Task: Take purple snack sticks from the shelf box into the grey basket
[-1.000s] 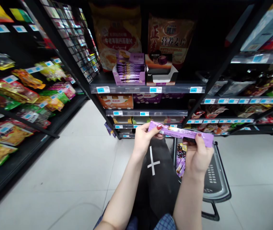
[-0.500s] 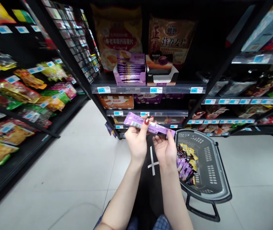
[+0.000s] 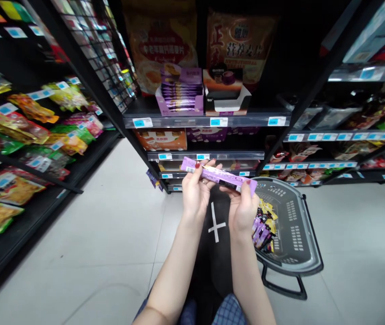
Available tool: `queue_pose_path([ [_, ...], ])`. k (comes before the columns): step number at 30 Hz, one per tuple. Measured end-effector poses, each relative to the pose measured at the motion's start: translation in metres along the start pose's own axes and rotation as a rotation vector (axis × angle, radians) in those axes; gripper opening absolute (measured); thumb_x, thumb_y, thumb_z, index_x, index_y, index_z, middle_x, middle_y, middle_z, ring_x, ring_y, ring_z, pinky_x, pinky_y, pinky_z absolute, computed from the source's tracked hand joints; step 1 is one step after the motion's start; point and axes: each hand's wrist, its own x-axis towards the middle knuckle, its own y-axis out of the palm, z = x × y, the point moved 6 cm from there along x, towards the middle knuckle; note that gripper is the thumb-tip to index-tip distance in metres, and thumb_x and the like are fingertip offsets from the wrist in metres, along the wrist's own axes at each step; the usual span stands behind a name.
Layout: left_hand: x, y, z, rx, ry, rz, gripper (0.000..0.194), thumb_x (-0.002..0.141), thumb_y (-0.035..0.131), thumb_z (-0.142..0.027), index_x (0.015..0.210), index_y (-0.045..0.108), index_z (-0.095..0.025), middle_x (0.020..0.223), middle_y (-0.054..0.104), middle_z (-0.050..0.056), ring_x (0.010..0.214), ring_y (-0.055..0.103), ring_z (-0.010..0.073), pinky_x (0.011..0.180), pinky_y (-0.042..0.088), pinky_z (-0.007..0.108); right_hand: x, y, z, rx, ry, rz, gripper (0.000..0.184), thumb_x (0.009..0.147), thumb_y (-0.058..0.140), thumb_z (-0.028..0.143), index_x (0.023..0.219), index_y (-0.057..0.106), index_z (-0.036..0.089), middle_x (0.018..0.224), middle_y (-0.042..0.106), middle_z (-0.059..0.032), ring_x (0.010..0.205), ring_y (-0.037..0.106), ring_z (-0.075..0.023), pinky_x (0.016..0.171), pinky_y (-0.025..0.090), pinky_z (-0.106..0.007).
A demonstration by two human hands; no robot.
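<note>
A slim purple stick sachet (image 3: 218, 175) is stretched between both hands in front of the shelves. My left hand (image 3: 194, 192) pinches its left part, thumb on top. At the other end, my right hand (image 3: 243, 207) grips it with the thumb over the sachet. Below and to the right stands a grey shopping basket (image 3: 309, 225) on the floor, holding several purple, black and yellow sachets (image 3: 263, 230). On the shelf ahead, a purple display box (image 3: 181, 106) is filled with similar sachets. Beside it sits a black and white display box (image 3: 228, 106) with an open front.
Large cereal bags (image 3: 240, 49) stand behind the display boxes. Bagged snacks (image 3: 13, 185) line the rack at left, and more goods fill the right-hand shelves (image 3: 344, 136). The basket's black handle (image 3: 285, 291) juts toward me above the tiled floor (image 3: 111, 234).
Both hands have shifted slightly right with the sachet. My right hand has moved its hold outward to the sachet's right end, and my left thumb now lies nearer the left end.
</note>
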Motion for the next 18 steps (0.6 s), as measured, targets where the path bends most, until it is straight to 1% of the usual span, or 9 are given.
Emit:
queue_pose_path([
  [3,0.009,-0.006,0.004,-0.001,-0.034,0.072,0.014,0.087,0.053,-0.024,0.091,0.063,-0.015,0.099,0.071,0.008,0.099,0.066,0.0209,0.087,0.053,0.034,0.005,-0.004,-0.002,-0.04,0.025,0.004,0.024,0.078,0.06,0.038,0.075,0.062,0.015,0.066,0.066,-0.0005,0.05,0.063,-0.0122,0.057,0.056,-0.028],
  [6,0.014,-0.004,0.003,0.113,0.01,0.255,0.019,0.081,0.063,-0.032,0.097,0.065,-0.022,0.103,0.071,0.003,0.102,0.065,0.0212,0.09,0.052,0.038,0.016,-0.016,-0.002,0.01,0.095,-0.001,0.018,0.074,0.066,0.034,0.078,0.062,0.017,0.068,0.065,0.002,0.05,0.061,-0.0089,0.056,0.054,-0.023],
  [9,0.008,0.008,-0.004,0.25,0.274,0.429,0.029,0.072,0.072,-0.038,0.099,0.067,-0.028,0.102,0.071,-0.001,0.105,0.064,0.0237,0.096,0.047,0.045,0.028,-0.032,-0.008,0.142,0.285,-0.033,0.025,0.072,0.068,0.04,0.081,0.06,0.019,0.074,0.066,0.0007,0.062,0.064,-0.0096,0.056,0.052,-0.02],
  [11,-0.005,0.022,-0.001,0.442,0.471,0.549,0.024,0.072,0.073,-0.033,0.096,0.07,-0.028,0.103,0.071,0.0,0.108,0.062,0.0249,0.099,0.045,0.047,0.032,-0.039,-0.014,0.181,0.429,0.012,0.036,0.073,0.063,0.053,0.079,0.061,0.018,0.073,0.066,-0.0019,0.065,0.064,-0.0114,0.056,0.052,-0.022],
  [12,-0.012,0.03,0.005,0.571,0.544,0.625,0.02,0.074,0.071,-0.028,0.094,0.071,-0.027,0.104,0.071,0.0,0.111,0.06,0.0251,0.101,0.043,0.048,0.034,-0.041,-0.014,0.177,0.454,0.049,0.04,0.073,0.06,0.057,0.078,0.062,0.017,0.072,0.066,-0.0022,0.064,0.063,-0.0114,0.056,0.052,-0.023],
  [13,-0.02,0.038,0.013,0.706,0.599,0.707,0.017,0.078,0.067,-0.022,0.094,0.072,-0.027,0.107,0.07,0.001,0.115,0.057,0.0249,0.103,0.041,0.049,0.037,-0.045,-0.013,0.163,0.435,0.078,0.04,0.072,0.06,0.057,0.076,0.063,0.018,0.07,0.065,-0.0014,0.062,0.061,-0.0108,0.056,0.052,-0.023],
  [15,-0.032,0.049,0.034,0.927,0.639,0.87,0.027,0.084,0.056,-0.012,0.102,0.069,-0.027,0.118,0.065,0.001,0.126,0.047,0.0231,0.108,0.035,0.051,0.044,-0.058,-0.005,0.105,0.326,0.102,0.029,0.07,0.067,0.048,0.074,0.064,0.019,0.068,0.063,0.0008,0.061,0.059,-0.0093,0.058,0.05,-0.021],
  [16,-0.037,0.052,0.044,1.003,0.624,0.942,0.035,0.086,0.05,-0.007,0.11,0.066,-0.027,0.125,0.061,0.001,0.13,0.041,0.0215,0.11,0.033,0.05,0.047,-0.067,0.0,0.062,0.277,0.099,0.023,0.067,0.071,0.041,0.073,0.065,0.019,0.068,0.064,0.0015,0.062,0.059,-0.0088,0.059,0.05,-0.021],
  [18,-0.042,0.054,0.064,1.105,0.546,1.058,0.053,0.084,0.039,0.001,0.127,0.053,-0.027,0.137,0.05,0.001,0.135,0.033,0.0183,0.111,0.032,0.046,0.051,-0.085,0.005,-0.059,0.27,0.109,0.019,0.063,0.074,0.034,0.073,0.066,0.019,0.071,0.065,0.0012,0.064,0.059,-0.0093,0.06,0.049,-0.021],
])
